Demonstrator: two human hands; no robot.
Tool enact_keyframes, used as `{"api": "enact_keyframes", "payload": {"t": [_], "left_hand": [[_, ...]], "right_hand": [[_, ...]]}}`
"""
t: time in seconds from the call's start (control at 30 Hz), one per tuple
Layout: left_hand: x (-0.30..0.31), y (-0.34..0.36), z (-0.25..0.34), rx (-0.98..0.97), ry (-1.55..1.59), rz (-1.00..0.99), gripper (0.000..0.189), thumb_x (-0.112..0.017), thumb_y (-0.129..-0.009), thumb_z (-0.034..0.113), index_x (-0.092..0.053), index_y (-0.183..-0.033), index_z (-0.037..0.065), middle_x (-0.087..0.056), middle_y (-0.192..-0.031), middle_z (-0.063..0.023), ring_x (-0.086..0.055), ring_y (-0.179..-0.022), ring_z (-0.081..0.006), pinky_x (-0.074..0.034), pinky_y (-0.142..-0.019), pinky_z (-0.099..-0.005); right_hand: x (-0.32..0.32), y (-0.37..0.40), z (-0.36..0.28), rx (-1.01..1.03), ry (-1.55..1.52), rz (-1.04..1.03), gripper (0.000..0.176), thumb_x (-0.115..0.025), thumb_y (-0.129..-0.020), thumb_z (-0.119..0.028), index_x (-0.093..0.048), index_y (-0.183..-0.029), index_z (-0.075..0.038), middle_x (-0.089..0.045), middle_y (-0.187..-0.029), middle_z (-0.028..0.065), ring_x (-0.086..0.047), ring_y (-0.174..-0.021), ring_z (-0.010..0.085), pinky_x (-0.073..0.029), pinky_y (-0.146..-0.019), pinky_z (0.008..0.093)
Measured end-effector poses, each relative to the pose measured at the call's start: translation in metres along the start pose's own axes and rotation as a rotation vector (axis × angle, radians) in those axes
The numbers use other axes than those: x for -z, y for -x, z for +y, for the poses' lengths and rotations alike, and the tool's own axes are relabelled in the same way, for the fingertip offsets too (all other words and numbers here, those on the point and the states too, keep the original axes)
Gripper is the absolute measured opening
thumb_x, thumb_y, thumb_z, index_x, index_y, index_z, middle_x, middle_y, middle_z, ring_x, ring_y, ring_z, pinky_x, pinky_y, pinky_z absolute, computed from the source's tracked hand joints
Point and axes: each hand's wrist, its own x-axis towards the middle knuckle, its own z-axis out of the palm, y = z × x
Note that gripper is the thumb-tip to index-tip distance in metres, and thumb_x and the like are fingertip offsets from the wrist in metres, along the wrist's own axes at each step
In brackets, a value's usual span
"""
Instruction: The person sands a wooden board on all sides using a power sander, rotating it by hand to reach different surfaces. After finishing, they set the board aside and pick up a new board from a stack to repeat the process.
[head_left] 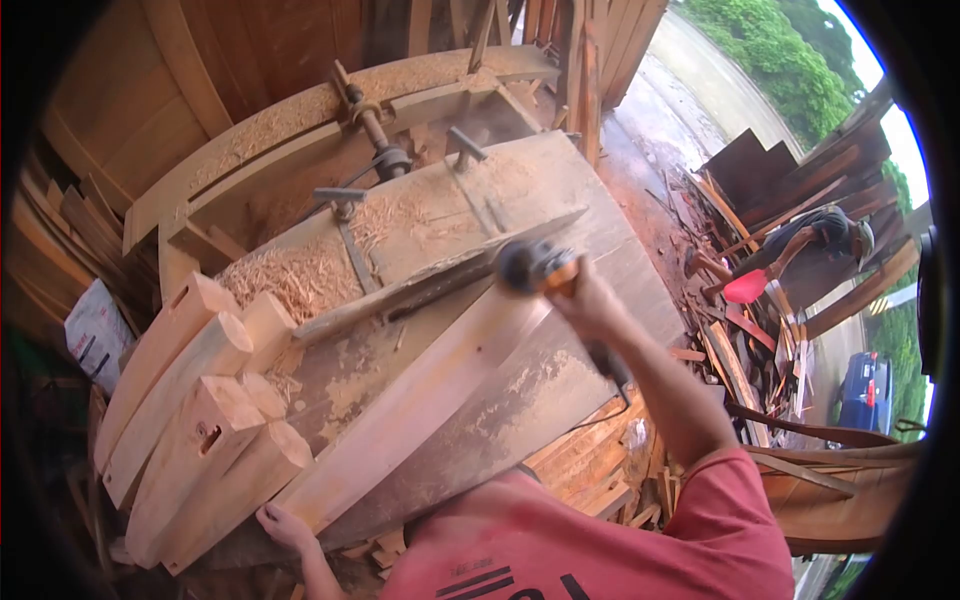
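Note:
A long, pale wooden piece (410,415) lies slantwise across the worktable (560,370). My right hand (590,298) is closed round an angle grinder (537,268) with an orange and black body, whose round head is at the far end of the piece; the contact itself is blurred. At the near end, my left hand (287,527) holds the edge of the piece between thumb and fingers. Beside that hand, several shaped wooden legs (225,440) with cut slots lie together on the left of the table.
Metal clamps (345,195) and a raised wooden strip (440,272) cross the table beyond the piece, among wood shavings (300,275). A cord hangs from the grinder. Scrap wood (735,370) lies on the right, where another person (820,235) bends down.

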Motion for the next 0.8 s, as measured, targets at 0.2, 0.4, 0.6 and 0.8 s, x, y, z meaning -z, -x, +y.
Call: {"api": "enact_keyframes", "payload": {"t": [0.2,0.4,0.6,0.8], "left_hand": [[0.005,-0.001,0.0,-0.035,-0.03,-0.028,0.044,-0.045,-0.104,0.039,-0.063,-0.125,0.004,-0.069,-0.124,-0.0201,-0.064,-0.113,-0.0415,-0.049,-0.096,-0.0486],[-0.001,0.007,0.009,-0.006,0.035,0.017,0.039,-0.047,-0.106,0.032,-0.063,-0.121,0.001,-0.069,-0.117,-0.0226,-0.066,-0.105,-0.0395,-0.049,-0.092,-0.0455],[-0.001,0.0,-0.007,-0.064,0.126,0.018,0.04,-0.051,-0.104,0.032,-0.063,-0.121,-0.002,-0.069,-0.116,-0.022,-0.067,-0.104,-0.0358,-0.05,-0.092,-0.0434],[0.002,0.008,0.006,-0.061,0.172,0.009,0.036,-0.052,-0.105,0.031,-0.064,-0.118,-0.001,-0.069,-0.112,-0.0205,-0.066,-0.102,-0.036,-0.05,-0.09,-0.0435]], "right_hand": [[-0.001,0.046,-0.039,-0.01,0.125,-0.159,0.067,-0.073,-0.092,-0.041,-0.036,-0.131,-0.001,-0.07,-0.1,0.0333,-0.072,-0.095,0.0485,-0.06,-0.077,0.0549],[0.026,-0.007,0.027,0.015,0.108,0.058,0.065,-0.071,-0.091,-0.045,-0.039,-0.124,0.001,-0.069,-0.1,0.0343,-0.068,-0.097,0.0531,-0.055,-0.079,0.0548],[-0.024,0.063,-0.038,0.059,0.096,-0.06,0.063,-0.07,-0.092,-0.042,-0.037,-0.125,0.0,-0.069,-0.098,0.036,-0.067,-0.093,0.0555,-0.054,-0.077,0.0582],[-0.11,0.189,-0.144,0.193,0.248,-0.467,0.072,-0.072,-0.093,-0.037,-0.032,-0.143,-0.002,-0.069,-0.098,0.0263,-0.073,-0.083,0.0449,-0.059,-0.069,0.0538]]}}
